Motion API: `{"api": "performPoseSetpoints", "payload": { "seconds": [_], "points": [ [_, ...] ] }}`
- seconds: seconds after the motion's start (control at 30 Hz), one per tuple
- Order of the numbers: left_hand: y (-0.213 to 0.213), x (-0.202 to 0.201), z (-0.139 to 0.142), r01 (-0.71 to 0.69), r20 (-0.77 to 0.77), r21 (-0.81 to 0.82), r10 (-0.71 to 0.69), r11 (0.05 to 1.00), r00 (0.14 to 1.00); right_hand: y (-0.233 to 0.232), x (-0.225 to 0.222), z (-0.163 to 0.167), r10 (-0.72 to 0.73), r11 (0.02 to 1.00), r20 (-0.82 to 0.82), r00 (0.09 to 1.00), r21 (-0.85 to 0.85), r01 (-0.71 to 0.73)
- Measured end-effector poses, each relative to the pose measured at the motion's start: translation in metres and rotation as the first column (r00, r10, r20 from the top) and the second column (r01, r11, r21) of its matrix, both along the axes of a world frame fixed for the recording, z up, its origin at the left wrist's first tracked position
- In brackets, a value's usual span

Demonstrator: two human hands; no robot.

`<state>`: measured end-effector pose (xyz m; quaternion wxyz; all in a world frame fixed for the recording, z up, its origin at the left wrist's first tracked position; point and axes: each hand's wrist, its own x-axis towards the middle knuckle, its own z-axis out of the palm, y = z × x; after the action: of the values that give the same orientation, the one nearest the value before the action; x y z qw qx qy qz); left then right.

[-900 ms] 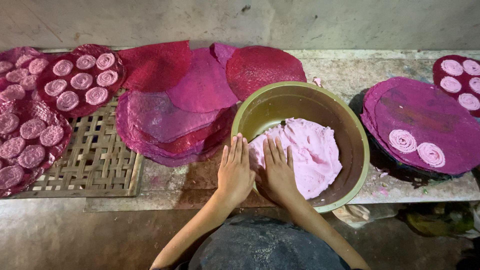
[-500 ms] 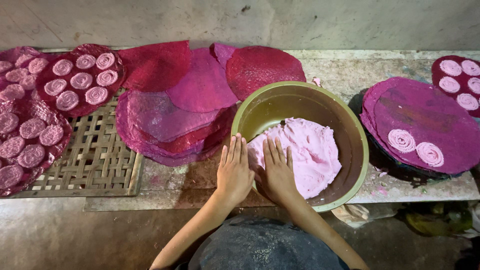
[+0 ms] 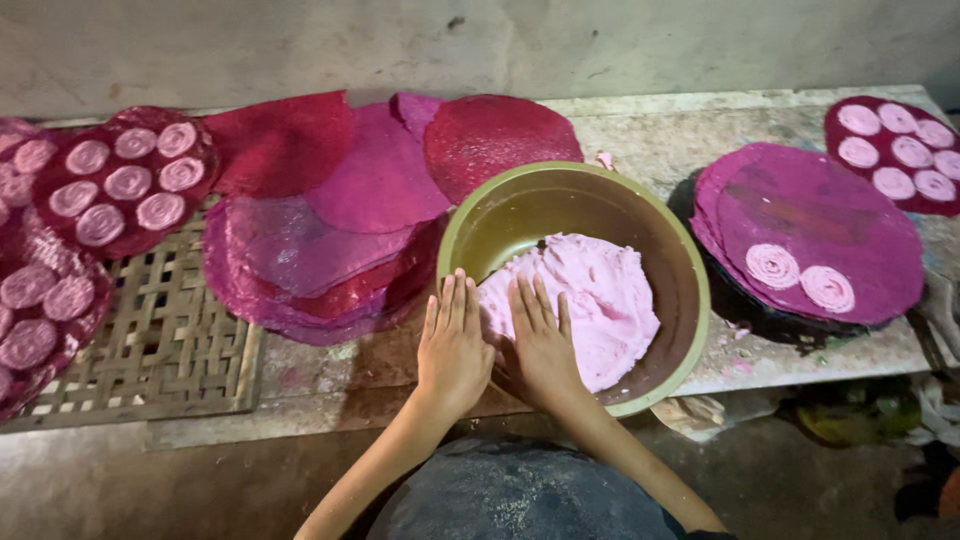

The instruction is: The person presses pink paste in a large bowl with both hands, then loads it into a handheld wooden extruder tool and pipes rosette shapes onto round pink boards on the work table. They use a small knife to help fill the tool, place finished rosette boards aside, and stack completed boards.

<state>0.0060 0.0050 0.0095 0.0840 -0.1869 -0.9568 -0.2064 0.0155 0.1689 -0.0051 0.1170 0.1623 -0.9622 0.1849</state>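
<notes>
Both hands are laid flat, fingers extended, nothing grasped. The left hand (image 3: 455,345) is pressed on the near rim of the green bowl (image 3: 680,265); the right hand (image 3: 540,345) is rested on the pink dough (image 3: 600,300) inside it. Magenta round sheets (image 3: 330,240) are spread just beside the bowl.

Both forearms bare from elbow to wrist; no sleeves, watch, bracelets or rings visible on the left hand (image 3: 455,345) or the right hand (image 3: 543,345). Nails short and unpainted. Lower body covered by dark blue-grey garment (image 3: 515,500), fabric dusted with pale powdery specks.
</notes>
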Motion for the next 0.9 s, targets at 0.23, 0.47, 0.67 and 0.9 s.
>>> {"api": "performPoseSetpoints", "payload": {
  "seconds": [0.23,0.47,0.67,0.9],
  "points": [
    [0.036,0.005,0.008,0.092,-0.067,0.006,-0.091,0.996,0.994,0.032,0.019,0.005,-0.077,0.996,-0.02,0.997,0.038,0.078],
    [0.086,0.016,0.016,0.191,-0.055,0.005,-0.19,0.982,0.98,0.08,0.045,0.016,-0.162,0.986,-0.068,0.984,0.014,0.164],
    [0.124,0.028,0.006,0.234,-0.049,0.047,-0.231,0.971,0.972,0.117,0.063,0.014,-0.183,0.983,-0.065,0.981,0.019,0.184],
    [0.138,0.035,-0.015,0.224,-0.05,0.031,-0.222,0.974,0.974,0.126,0.073,0.001,-0.182,0.983,-0.085,0.98,0.0,0.183]
  ]
}}
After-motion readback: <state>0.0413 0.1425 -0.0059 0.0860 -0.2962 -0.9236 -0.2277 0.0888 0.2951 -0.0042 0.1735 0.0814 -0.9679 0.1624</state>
